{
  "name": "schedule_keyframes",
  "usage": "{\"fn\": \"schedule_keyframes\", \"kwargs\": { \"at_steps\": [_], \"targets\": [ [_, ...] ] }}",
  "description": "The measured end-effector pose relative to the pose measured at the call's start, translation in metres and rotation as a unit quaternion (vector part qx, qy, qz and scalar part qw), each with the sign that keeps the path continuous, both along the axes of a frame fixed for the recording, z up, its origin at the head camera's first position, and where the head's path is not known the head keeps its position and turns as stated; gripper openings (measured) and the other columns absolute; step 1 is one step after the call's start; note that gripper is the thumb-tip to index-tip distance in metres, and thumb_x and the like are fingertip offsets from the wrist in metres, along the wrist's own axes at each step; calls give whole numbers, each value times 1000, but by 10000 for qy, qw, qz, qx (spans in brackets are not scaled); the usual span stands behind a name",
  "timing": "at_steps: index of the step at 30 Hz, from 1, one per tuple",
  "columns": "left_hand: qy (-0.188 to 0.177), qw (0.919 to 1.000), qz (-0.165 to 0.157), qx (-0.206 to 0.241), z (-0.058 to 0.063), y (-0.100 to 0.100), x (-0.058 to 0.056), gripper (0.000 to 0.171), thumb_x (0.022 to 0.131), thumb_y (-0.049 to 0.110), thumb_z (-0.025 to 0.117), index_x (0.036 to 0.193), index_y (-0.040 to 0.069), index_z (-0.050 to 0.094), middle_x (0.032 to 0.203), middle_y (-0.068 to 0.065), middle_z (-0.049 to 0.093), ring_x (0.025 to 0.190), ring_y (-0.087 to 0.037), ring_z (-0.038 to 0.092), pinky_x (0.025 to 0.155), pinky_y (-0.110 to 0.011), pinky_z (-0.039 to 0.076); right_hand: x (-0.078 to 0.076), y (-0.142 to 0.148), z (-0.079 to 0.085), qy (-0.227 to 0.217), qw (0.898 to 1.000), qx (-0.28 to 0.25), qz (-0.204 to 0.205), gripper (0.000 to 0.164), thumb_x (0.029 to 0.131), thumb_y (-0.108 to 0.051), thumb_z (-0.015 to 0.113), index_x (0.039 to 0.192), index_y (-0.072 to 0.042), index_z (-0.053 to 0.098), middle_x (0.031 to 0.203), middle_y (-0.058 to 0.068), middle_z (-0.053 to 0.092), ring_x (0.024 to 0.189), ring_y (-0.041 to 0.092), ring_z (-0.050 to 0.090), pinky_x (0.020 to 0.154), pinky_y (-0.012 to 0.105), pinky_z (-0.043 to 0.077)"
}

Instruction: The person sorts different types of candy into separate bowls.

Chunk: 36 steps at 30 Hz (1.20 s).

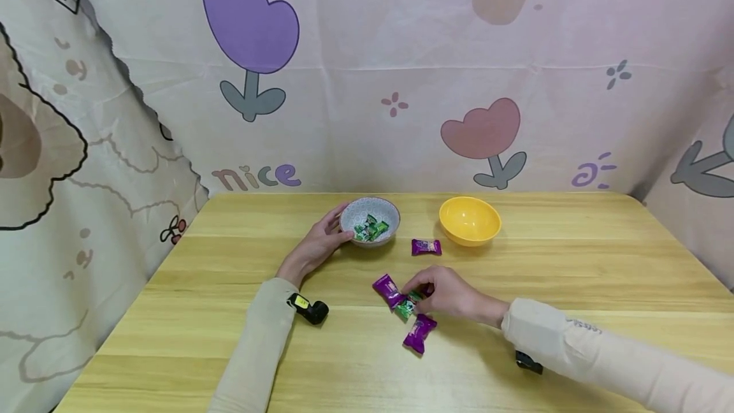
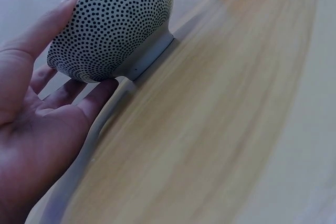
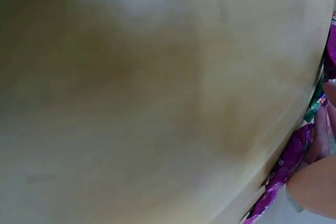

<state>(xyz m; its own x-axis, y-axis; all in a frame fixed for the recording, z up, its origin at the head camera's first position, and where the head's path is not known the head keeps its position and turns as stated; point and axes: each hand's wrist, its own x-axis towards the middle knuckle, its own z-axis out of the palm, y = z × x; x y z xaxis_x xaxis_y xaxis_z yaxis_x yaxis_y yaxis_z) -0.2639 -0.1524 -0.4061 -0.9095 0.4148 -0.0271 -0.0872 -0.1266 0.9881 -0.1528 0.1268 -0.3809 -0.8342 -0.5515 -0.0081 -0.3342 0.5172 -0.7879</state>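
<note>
My left hand point(image 1: 317, 244) grips the near left side of a dotted bowl point(image 1: 366, 209), thumb at the rim and fingers against its outer wall. Several green-wrapped candies point(image 1: 373, 228) lie inside. In the left wrist view the bowl's foot touches the table. Right of it, my right hand point(image 1: 450, 293) pinches a green-wrapped candy point(image 1: 406, 309) between thumb and fingertips at table level. Against that candy lies a purple-wrapped candy point(image 1: 387, 290), and another purple candy point(image 1: 420, 334) is just below. A bit of purple wrapper shows under the right hand, mostly hidden.
A yellow bowl point(image 1: 470, 220) stands at the back, right of the dotted one. One more purple candy point(image 1: 426, 246) lies between the two bowls. Behind the wooden table point(image 1: 573, 253) hangs a printed cloth point(image 1: 355, 145).
</note>
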Motion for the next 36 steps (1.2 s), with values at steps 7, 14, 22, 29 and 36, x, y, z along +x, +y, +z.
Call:
{"fn": "schedule_keyframes", "kwargs": {
  "at_steps": [7, 14, 22, 29, 36],
  "targets": [
    [-16, 10000, -18, 31, 0, 0, 1, 76, 91, -5, 59, 155, 13, 21, 157, -16, 17, 143, -31, 17, 113, -41, 25, 0, -1, 0, 66, 9998, 161, 63, 28, 73, 2, 78, 100, -8, 75, 102, 1, 70, 97, 20, 57, 84, 36, 51],
    [-26, 10000, 5, 5, -1, 0, 2, 75, 91, -6, 58, 155, 13, 22, 157, -16, 17, 143, -31, 17, 112, -41, 26, 0, -3, -2, 108, 9995, 200, 217, 26, 74, -1, 80, 99, -7, 75, 100, 1, 71, 93, 16, 59, 82, 33, 51],
    [21, 10000, -33, 56, 0, 0, 1, 75, 92, -6, 57, 155, 11, 21, 157, -16, 16, 143, -31, 16, 113, -41, 25, 2, -4, -2, 361, 9982, 341, 343, 22, 73, -5, 82, 94, -10, 75, 93, -7, 69, 92, 16, 54, 81, 33, 46],
    [-17, 10000, -15, 36, 0, 0, 2, 75, 92, -6, 57, 155, 13, 21, 157, -16, 16, 143, -31, 17, 113, -41, 25, 3, -3, -3, 645, 9962, 408, 429, 25, 74, -9, 81, 99, -9, 76, 95, -8, 67, 93, 16, 51, 81, 32, 43],
    [23, 9999, -36, 100, 1, 0, 3, 75, 92, -6, 57, 155, 12, 20, 157, -17, 16, 143, -31, 17, 113, -41, 25, 2, -2, -4, 842, 9939, 475, 533, 21, 78, -12, 77, 99, -9, 76, 95, -9, 67, 93, 13, 53, 82, 32, 43]
  ]
}}
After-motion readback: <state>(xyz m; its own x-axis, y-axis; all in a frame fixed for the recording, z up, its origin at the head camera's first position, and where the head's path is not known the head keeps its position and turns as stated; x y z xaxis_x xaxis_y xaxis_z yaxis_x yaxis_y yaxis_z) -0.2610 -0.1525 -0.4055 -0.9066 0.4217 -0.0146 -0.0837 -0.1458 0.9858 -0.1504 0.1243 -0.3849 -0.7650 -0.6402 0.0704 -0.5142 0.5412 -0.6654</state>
